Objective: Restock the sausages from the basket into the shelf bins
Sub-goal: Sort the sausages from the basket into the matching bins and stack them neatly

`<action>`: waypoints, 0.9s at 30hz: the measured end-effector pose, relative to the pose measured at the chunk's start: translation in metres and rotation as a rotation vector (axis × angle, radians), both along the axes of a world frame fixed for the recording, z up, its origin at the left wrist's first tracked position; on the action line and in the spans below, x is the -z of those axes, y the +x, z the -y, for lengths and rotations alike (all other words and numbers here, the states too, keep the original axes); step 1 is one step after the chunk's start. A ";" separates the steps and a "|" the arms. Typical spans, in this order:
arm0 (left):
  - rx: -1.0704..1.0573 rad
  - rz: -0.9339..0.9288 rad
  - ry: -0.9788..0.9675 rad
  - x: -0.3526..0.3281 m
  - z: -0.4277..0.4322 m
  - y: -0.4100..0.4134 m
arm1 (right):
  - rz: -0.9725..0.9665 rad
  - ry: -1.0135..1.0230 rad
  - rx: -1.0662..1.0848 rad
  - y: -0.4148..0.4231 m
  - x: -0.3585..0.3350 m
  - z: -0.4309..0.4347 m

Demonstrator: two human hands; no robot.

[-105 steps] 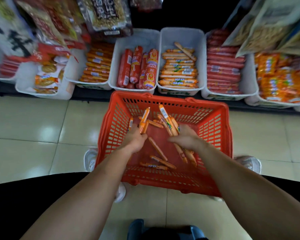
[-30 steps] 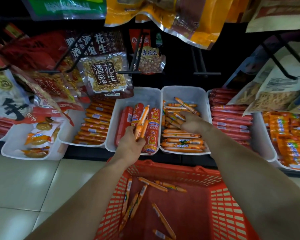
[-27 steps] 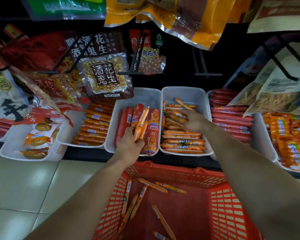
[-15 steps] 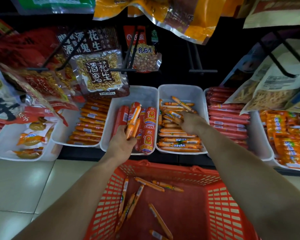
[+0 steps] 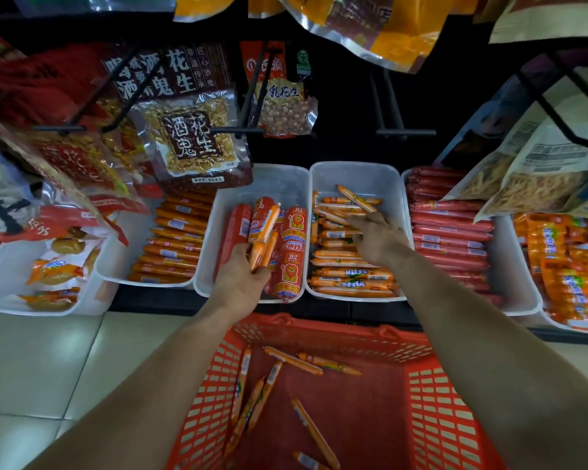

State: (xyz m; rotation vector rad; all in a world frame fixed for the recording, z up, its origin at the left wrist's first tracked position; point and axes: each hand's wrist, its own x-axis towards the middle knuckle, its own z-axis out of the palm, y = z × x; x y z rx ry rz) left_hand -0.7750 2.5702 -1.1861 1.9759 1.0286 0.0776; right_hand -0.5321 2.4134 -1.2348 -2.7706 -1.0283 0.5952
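Thin orange sausages are gripped by the left hand; the right hand, spread loose, rests in the white plastic bin at twelve o'clock. Several are left in the red plastic basket.

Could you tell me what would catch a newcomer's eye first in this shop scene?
Probably the two bare arms reaching over the red basket at the bottom, where slim orange sausages lie loose. The left hand holds a few sausages above the middle bin, while the right hand rests open in the white bin of orange sausages. Above hang glossy peanut packets.
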 end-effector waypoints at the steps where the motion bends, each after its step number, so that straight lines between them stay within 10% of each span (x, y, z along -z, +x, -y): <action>1: 0.004 -0.005 0.003 0.000 0.000 0.000 | 0.013 0.035 -0.015 -0.002 -0.001 -0.001; 16: 0.136 -0.037 -0.037 -0.020 0.012 0.030 | 0.081 0.326 0.138 -0.013 -0.026 0.032; 27: 0.676 -0.248 0.286 -0.015 0.063 0.161 | 0.068 0.393 0.323 -0.026 -0.032 0.162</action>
